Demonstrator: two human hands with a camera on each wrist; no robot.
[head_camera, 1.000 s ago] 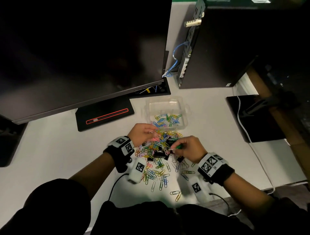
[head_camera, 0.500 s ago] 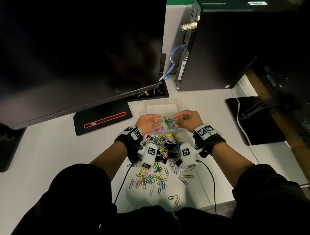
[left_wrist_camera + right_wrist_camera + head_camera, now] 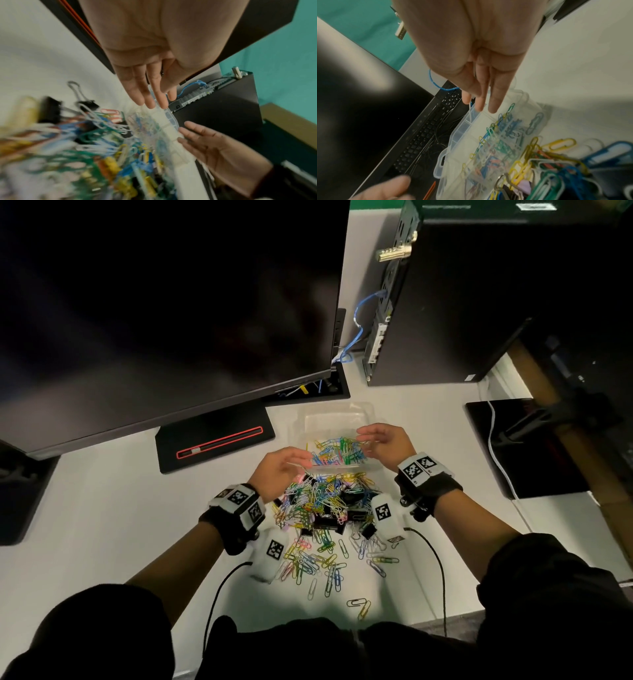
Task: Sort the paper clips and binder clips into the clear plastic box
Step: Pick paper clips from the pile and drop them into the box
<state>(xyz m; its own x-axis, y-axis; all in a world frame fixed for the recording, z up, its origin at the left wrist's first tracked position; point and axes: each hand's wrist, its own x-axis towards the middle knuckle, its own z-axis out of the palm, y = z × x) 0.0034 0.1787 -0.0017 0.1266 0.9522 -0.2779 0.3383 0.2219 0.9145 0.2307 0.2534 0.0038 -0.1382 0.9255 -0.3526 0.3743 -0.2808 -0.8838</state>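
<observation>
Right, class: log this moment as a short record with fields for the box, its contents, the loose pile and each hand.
box: clear plastic box, open, on white desk
contents: coloured paper clips
loose pile: paper clips and black binder clips, near side of box
left hand: open, empty, at box's near-left corner
right hand: open, empty, at box's right side

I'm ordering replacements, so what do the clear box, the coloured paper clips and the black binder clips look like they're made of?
Clear plastic box: thin see-through plastic, glossy; the clips show through its walls.
Coloured paper clips: probably bent wire with a smooth coloured coating.
Black binder clips: apparently dark painted sheet metal with bare silvery wire handles.
</observation>
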